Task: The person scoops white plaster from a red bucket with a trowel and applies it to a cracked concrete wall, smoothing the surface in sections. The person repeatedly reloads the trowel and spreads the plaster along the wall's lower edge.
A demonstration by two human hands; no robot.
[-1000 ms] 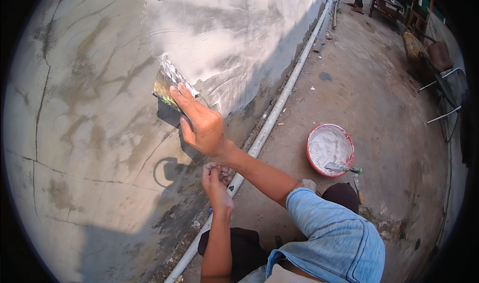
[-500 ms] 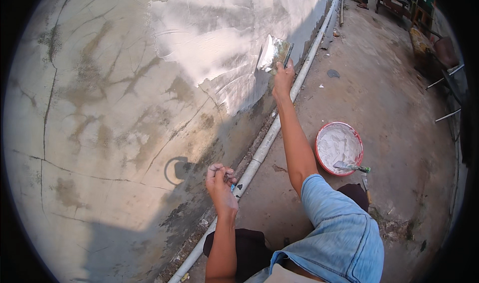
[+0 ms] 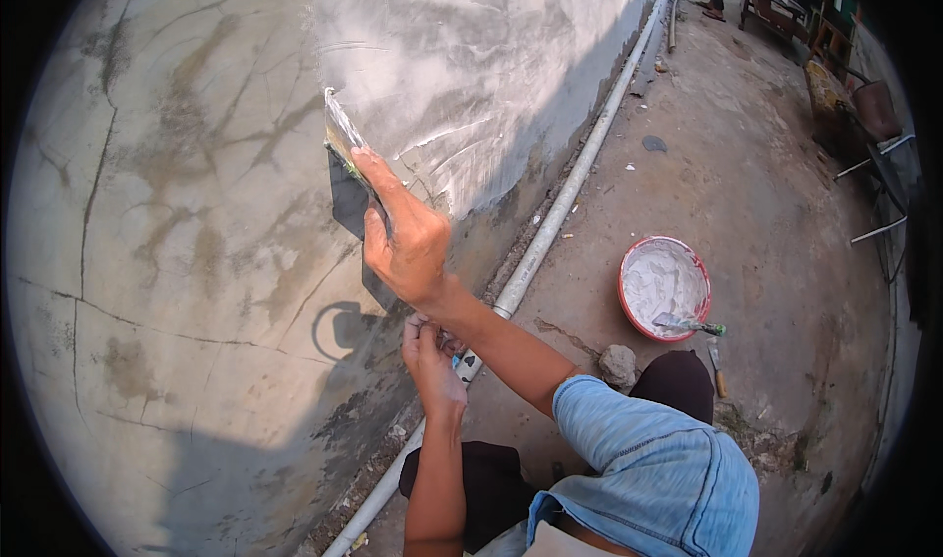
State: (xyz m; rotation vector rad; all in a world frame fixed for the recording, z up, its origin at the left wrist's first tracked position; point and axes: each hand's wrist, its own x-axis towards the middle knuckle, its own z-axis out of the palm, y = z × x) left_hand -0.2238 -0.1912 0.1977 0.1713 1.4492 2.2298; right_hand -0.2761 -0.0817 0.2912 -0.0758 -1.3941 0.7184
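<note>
Your right hand [image 3: 408, 248] grips scraper [image 3: 341, 130], left of pipe [image 3: 535, 259]; likely light, springy, slick-edged: hold at back. Your left hand [image 3: 432, 370], beside pipe, has fingers curled; can't tell whether gripping anything.

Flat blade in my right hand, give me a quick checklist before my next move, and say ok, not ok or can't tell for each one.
1. Blade held in the right hand: ok, fingers and thumb are on it.
2. White paste on the blade: ok, a smear shows along it.
3. Blade touching the wall: cannot tell from this angle.
4. Left hand empty: cannot tell; its fingers are curled and partly hidden by the right wrist.
5. Paste in the red-rimmed bucket: ok, plenty shows.
6. Bucket free of other tools: not ok, a spatula lies in it, handle over the rim.
</note>
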